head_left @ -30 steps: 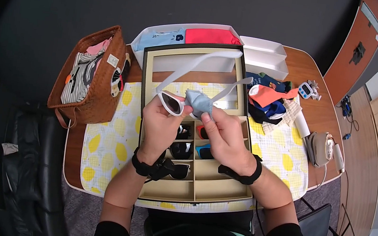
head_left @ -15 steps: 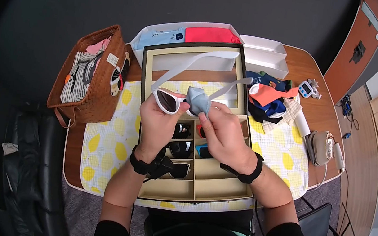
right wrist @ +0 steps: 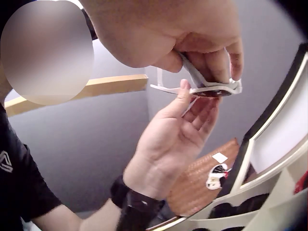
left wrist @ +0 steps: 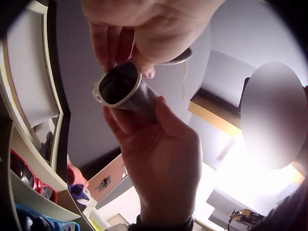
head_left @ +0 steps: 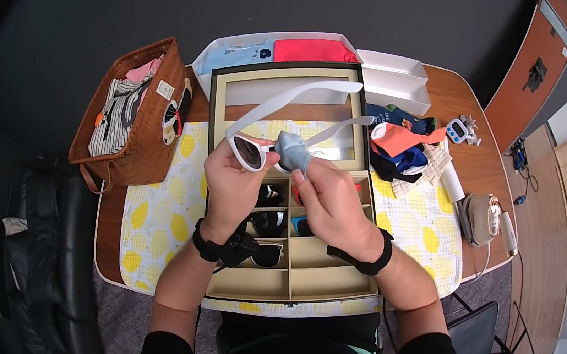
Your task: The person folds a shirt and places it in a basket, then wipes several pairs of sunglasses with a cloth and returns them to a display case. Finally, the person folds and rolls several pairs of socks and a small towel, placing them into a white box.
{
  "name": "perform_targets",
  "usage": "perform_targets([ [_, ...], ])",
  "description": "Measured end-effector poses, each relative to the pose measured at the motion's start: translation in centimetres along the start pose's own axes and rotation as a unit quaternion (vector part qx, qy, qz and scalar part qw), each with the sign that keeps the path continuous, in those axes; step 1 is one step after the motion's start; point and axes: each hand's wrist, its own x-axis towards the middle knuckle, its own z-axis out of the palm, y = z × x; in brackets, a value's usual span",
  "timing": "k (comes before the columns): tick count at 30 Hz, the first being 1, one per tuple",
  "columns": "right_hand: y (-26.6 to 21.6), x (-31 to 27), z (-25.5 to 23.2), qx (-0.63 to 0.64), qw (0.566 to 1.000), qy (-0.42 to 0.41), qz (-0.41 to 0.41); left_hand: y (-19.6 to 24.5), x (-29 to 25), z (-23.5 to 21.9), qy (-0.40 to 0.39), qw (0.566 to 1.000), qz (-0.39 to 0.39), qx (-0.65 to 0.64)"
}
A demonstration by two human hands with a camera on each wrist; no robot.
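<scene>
White-framed sunglasses (head_left: 248, 153) with dark lenses are held above an open compartment box (head_left: 252, 282), their arms pointing up and away. My left hand (head_left: 232, 188) pinches the frame near the bridge. A light blue cloth (head_left: 293, 151) is bunched over the other lens, pinched between the thumb and fingers of my right hand (head_left: 338, 206). In the left wrist view the cloth (left wrist: 142, 102) lies behind one lens, in the fingers of the right hand (left wrist: 161, 154). The right wrist view shows the left hand (right wrist: 168, 134) gripping the frame from below.
Several sunglasses (head_left: 269, 224) lie in the box's compartments. A woven basket of clothes (head_left: 153, 133) stands at the left; white boxes (head_left: 393, 91) are behind. Socks (head_left: 403, 141), a timer (head_left: 456, 131) and a beige device (head_left: 480, 221) are on the right.
Both hands have shifted slightly left with the sunglasses, whose frame has turned a little. The cloth has changed shape and covers the right-hand lens area; both grips remain.
</scene>
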Motion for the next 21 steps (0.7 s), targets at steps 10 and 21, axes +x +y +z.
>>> perform_targets([
  [10,-0.35,-0.15,-0.12,0.035,0.999,-0.006,0.020,-0.39,0.13,-0.28,0.006,0.999,0.019,0.035],
  [21,0.09,-0.51,0.04,0.080,0.995,0.010,0.050,-0.03,-0.02,0.12,0.001,0.999,0.007,0.046],
])
